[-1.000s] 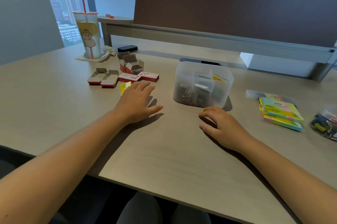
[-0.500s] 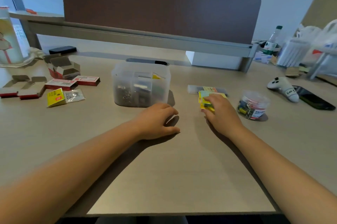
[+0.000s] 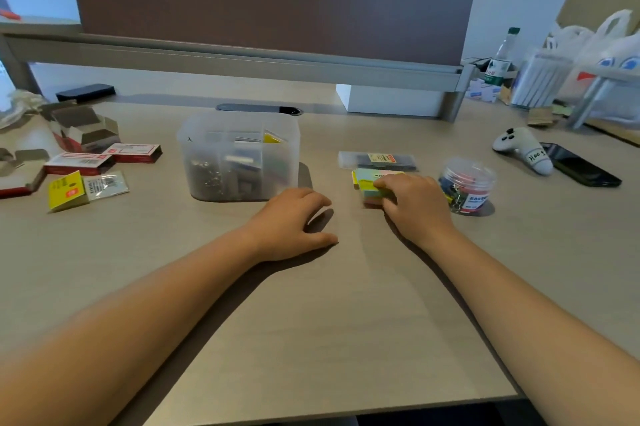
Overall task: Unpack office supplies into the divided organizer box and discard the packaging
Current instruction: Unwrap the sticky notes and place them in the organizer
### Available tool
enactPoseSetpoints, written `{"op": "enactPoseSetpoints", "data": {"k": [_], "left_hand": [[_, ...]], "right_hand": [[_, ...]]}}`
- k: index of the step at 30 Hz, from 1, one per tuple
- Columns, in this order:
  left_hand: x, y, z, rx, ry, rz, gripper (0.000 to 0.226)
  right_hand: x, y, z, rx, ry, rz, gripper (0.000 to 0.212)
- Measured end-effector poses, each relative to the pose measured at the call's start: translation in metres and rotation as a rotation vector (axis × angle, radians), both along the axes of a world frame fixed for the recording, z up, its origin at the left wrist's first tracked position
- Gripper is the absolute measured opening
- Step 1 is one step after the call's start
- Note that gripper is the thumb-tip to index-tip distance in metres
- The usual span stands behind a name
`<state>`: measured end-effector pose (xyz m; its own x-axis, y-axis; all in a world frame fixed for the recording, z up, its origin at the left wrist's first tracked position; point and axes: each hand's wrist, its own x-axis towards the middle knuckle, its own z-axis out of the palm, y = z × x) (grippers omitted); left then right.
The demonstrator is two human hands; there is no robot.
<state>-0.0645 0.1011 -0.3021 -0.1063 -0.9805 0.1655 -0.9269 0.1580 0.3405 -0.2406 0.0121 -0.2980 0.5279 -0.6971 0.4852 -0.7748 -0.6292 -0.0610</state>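
Note:
The clear divided organizer box [image 3: 238, 134] stands mid-desk, with metal clips and small packs in its compartments. My right hand [image 3: 414, 207] lies on a stack of coloured sticky notes [image 3: 365, 181] to the right of the box, fingers closed around its near end. My left hand [image 3: 294, 223] rests on the desk in front of the box, fingers loosely curled, holding nothing. A flat clear pack with a label [image 3: 377, 160] lies just behind the notes. A round clear tub of coloured binder clips [image 3: 467, 184] stands to the right of my right hand.
At the left lie opened red-and-white cardboard boxes [image 3: 83, 132], two closed small red boxes [image 3: 133, 152], and a yellow packet with clear wrapper [image 3: 83, 186]. At the right are a white game controller [image 3: 523, 148], a dark phone [image 3: 581, 169], a bottle [image 3: 500, 58] and plastic bags [image 3: 595, 54].
My view has swung right. My right hand reached the sticky notes and closed on them. My left hand came away from the yellow packet to rest in front of the box.

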Motion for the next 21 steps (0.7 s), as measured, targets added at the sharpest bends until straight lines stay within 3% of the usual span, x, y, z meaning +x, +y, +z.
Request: {"op": "enactPoseSetpoints", "data": {"k": [4,9,15,19,21], "left_hand": [[0.0,0.005,0.004,-0.075,0.225,0.066,0.064],[0.002,0.01,0.013,-0.149,0.65,0.122,0.064],[0.007,0.016,0.018,-0.194,1.091,0.205,0.052],[0.011,0.017,0.02,-0.163,1.108,0.211,0.015],[0.013,0.019,0.018,-0.167,1.074,0.201,0.012]], "right_hand": [[0.005,0.014,0.018,-0.073,-0.361,0.14,0.033],[0.03,0.037,0.029,0.319,-0.738,0.266,0.025],[0.048,0.044,0.026,0.655,-0.904,0.281,0.023],[0.055,0.047,0.024,0.75,-0.858,0.343,0.024],[0.056,0.049,0.022,0.751,-0.848,0.342,0.027]]}}
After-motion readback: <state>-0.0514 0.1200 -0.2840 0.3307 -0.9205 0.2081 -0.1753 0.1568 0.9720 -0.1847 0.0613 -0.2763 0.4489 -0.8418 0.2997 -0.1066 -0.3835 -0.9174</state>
